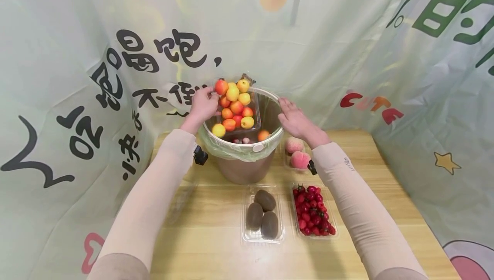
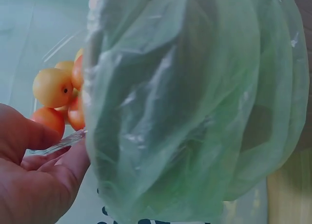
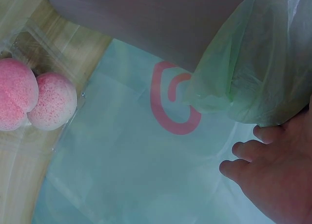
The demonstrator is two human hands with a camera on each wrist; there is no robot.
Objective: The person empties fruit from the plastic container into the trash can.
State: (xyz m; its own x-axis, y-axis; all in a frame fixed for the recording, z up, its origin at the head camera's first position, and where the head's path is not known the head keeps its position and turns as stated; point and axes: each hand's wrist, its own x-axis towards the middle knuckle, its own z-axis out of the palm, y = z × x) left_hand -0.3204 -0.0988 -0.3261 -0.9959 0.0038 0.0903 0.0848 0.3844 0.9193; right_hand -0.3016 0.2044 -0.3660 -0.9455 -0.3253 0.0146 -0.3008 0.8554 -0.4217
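Note:
My left hand [image 1: 204, 105] pinches the edge of a clear plastic box [image 1: 257, 115], thumb on one side and fingers on the other in the left wrist view. The box tilts over the mouth of a brown bin [image 1: 247, 169] lined with a thin green bag [image 2: 195, 102]. Small round fruits [image 1: 233, 92], yellow to orange-red, lie in the box. An orange one [image 1: 263, 135] is lower in the bin, near a few pinkish pieces [image 1: 245, 140]. My right hand [image 1: 295, 119] rests its extended fingers at the bin's right rim, against the bag.
On the wooden table [image 1: 208, 228], three brown kiwis [image 1: 254, 216] sit in a clear box in front of the bin. Another box of red cherry-like fruits [image 1: 311, 211] stands to their right. Pink peaches [image 1: 300, 160] are behind it. Printed cloth [image 1: 328, 57] hangs around the table.

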